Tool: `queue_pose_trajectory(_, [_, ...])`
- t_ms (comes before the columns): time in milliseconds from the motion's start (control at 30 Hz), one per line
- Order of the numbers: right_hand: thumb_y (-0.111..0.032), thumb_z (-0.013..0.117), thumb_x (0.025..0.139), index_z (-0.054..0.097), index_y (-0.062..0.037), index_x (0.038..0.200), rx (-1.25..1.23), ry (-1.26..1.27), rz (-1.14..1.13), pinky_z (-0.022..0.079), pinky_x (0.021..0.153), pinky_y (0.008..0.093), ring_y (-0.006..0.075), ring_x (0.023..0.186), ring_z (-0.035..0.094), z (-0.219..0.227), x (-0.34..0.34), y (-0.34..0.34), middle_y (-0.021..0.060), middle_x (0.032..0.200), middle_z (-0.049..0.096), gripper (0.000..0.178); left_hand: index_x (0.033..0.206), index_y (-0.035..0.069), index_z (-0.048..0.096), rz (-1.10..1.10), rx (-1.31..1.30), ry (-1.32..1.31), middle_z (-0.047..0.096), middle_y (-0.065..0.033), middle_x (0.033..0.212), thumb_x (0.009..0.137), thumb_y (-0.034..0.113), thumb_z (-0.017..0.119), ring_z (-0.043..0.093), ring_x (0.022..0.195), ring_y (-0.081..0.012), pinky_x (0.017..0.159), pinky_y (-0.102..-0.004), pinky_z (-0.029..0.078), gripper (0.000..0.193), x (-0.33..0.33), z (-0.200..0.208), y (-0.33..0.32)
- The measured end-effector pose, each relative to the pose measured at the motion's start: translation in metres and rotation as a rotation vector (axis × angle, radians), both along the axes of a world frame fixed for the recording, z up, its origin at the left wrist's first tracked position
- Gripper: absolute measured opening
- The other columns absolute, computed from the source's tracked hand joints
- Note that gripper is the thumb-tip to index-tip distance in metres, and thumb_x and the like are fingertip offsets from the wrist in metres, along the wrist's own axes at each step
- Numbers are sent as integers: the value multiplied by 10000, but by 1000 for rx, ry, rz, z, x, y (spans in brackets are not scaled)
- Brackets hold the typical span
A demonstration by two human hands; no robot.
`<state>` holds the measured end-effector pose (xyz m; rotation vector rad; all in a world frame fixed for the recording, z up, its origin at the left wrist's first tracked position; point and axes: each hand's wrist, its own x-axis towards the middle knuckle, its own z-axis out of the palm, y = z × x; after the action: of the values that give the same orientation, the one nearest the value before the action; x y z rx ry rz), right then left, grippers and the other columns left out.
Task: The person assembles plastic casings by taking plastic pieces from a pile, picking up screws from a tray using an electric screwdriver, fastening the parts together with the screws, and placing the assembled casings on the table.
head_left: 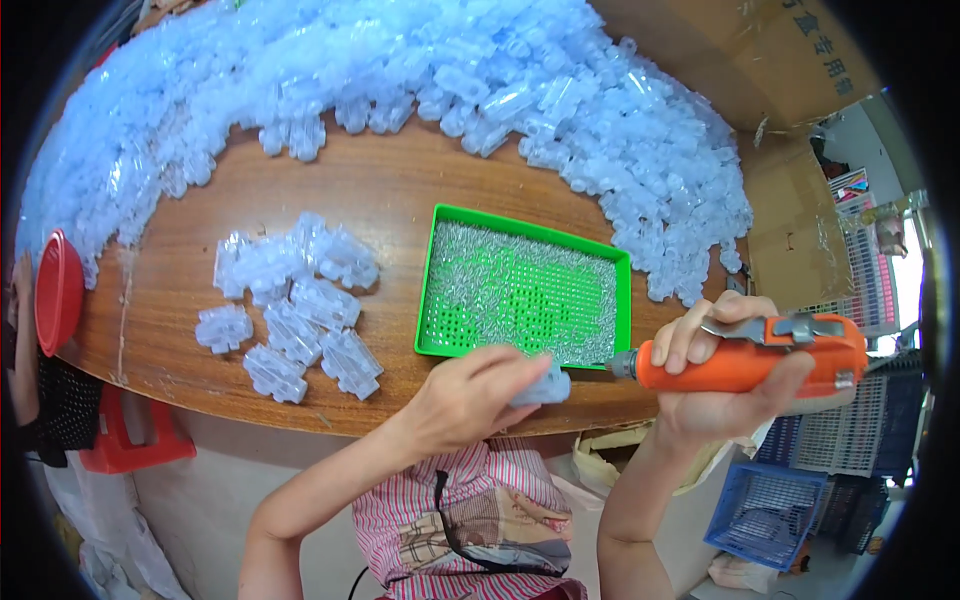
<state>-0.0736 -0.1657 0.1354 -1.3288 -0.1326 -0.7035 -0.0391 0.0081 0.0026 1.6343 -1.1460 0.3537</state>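
In my left hand (468, 398), fingers closed, is a small translucent bluish plastic part (545, 386), held at the table's near edge. My right hand (712, 385) is wrapped round an orange electric screwdriver (760, 358). The tool lies level, its tip pointing left at the near right corner of a green tray (425, 300). Many small silvery screws (500, 260) are spread over the tray's perforated bottom. Left of the tray, a loose group of similar clear plastic parts (310, 312) rests on the wooden table (380, 190).
A huge heap of clear plastic parts (400, 50) curves along the table's far side. Cardboard (795, 210) stands at the right. A red bowl (58, 292) sits at the left edge, near another person's arm (24, 340). On the floor are a red stool (135, 440) and a blue crate (765, 515).
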Motion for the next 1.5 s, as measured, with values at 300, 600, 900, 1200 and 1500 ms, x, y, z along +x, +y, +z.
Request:
queue_pose_trajectory(300, [-564, 468, 892, 516, -25, 923, 29, 122, -240, 395, 458, 276, 142, 468, 455, -24, 1, -31, 41, 596, 460, 542, 1276, 328, 334, -55, -414, -511, 461, -149, 1084, 930, 387, 389, 623, 824, -374, 565, -386, 591, 354, 11, 14, 25])
queue_pose_trajectory(600, [-517, 508, 894, 486, -33, 951, 58, 111, -245, 382, 467, 247, 119, 502, 444, -30, -10, -53, 41, 627, 468, 488, 1216, 20, 441, 639, -219, 41, 548, -105, 1043, 684, 141, 818, 566, 887, -193, 728, -293, 491, 663, 59, 45, 114])
queue_pose_trajectory(900, [-502, 505, 904, 493, -27, 959, 58, 87, -223, 375, 460, 233, 107, 476, 438, -39, -4, -48, 33, 616, 462, 479, 1274, 56, 427, 575, 349, 292, 579, -159, 1010, 726, 284, 783, 603, 937, -256, 780, -362, 519, 692, 103, 61, 172])
queue_pose_trajectory(1200, [-488, 505, 910, 481, -25, 968, 70, 94, -217, 374, 472, 218, 95, 475, 432, -38, -3, -42, 26, 614, 457, 467, 1133, 108, 568, 215, 618, -267, 576, -83, 1051, 678, 373, 750, 577, 966, -260, 832, -385, 472, 557, 97, 45, 120])
queue_pose_trajectory(1500, [-480, 518, 900, 467, -16, 943, 55, 84, -257, 378, 453, 214, 97, 461, 436, -33, -4, -35, 32, 600, 446, 468, 1139, 67, 540, 1166, 499, 50, 559, -155, 1123, 745, 282, 735, 521, 1030, -334, 878, -410, 430, 490, 222, 29, 208])
